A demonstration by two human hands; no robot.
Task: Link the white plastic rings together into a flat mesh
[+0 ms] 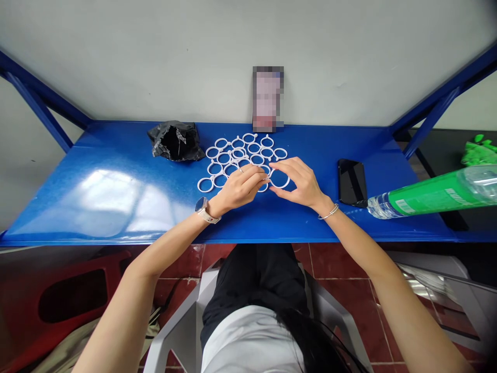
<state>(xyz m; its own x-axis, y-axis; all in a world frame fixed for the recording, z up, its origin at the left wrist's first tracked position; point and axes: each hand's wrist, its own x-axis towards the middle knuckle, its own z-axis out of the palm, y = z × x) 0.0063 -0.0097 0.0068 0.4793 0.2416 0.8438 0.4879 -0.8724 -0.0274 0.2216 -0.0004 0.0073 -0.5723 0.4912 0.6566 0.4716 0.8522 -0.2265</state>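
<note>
Between the thumb and fingers of my right hand (298,181) is a white plastic ring (280,186), held by its rim above the blue table. My left hand (243,187) is closed in a pinch at that ring's left side. What sits between its fingertips is too small to make out. Beneath and behind both hands lie several more white rings (205,185), each with a small knob or eyelet on its rim, like curtain rings. They spread in a loose cluster, some touching, and my left hand hides a few of them.
A crumpled black plastic bag (174,141) gapes at the left of the rings. Against the wall leans a blurred-out phone-shaped panel (267,98). To the right, a black phone (351,182) lies near a green-labelled bottle (430,192). Blue metal braces (433,122) flank the table (116,202).
</note>
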